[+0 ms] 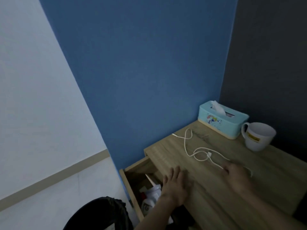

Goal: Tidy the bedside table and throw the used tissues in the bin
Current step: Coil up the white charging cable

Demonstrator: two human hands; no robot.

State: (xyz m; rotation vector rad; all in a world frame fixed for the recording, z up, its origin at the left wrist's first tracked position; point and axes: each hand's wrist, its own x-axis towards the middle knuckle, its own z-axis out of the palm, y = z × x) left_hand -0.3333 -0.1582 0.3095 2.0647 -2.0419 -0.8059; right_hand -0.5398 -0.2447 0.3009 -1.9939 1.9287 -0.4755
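Note:
The wooden bedside table [216, 193] fills the lower right. Its drawer [131, 183] is pulled out to the left, with a white bottle [152, 196] and other small items inside. My left hand [176, 185] lies flat, fingers spread, on the table's front edge above the drawer. My right hand [237, 176] is blurred and rests on the tabletop at the near end of a white charging cable [196, 150]; whether it grips the cable I cannot tell. A black bin [99, 214] stands on the floor at bottom left. No loose tissue shows on the tabletop.
A light-blue tissue box [222, 121] with a tissue sticking up stands at the table's back corner. A white mug [257, 136] sits to its right. Blue wall behind, dark panel at right, pale floor at left.

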